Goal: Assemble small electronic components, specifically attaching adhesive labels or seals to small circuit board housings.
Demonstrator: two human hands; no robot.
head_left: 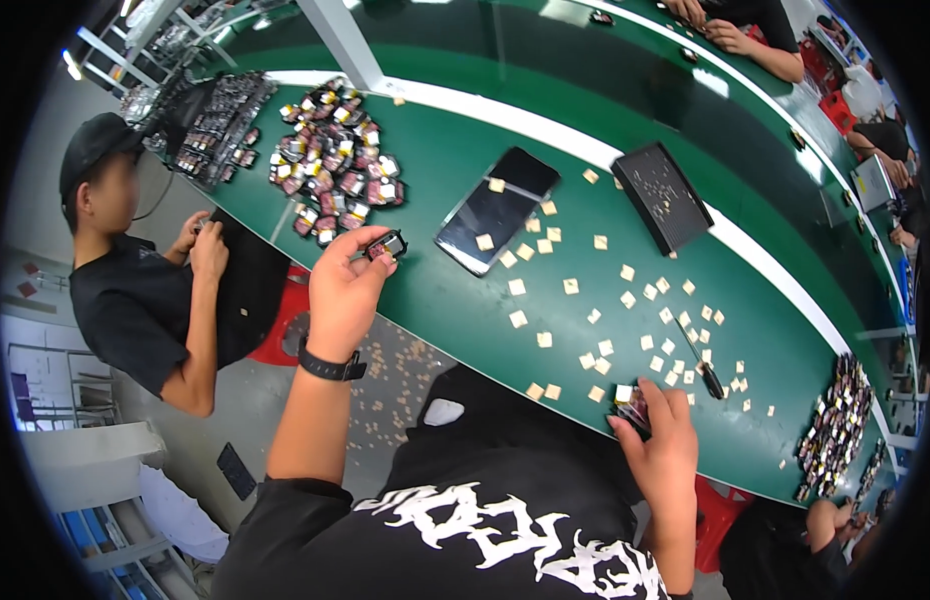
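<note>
My left hand (347,292), with a black strap on its wrist, is raised at the table's near edge. Its thumb and fingers pinch a small black-framed electronic part (387,246). To the right, my right hand (667,436) rests at the same edge, thumb and fingers closed around a similar small part (631,406) with a pale square on top. Small cream square pieces (571,286) lie scattered over the green table (445,320) between and beyond my hands.
A pile of similar parts (335,150) lies beyond my left hand, another pile (835,430) at far right. A dark glossy slab (500,205), a black tray (665,195) and a black-handled thin tool (711,380) are on the table. A co-worker (135,260) sits at left.
</note>
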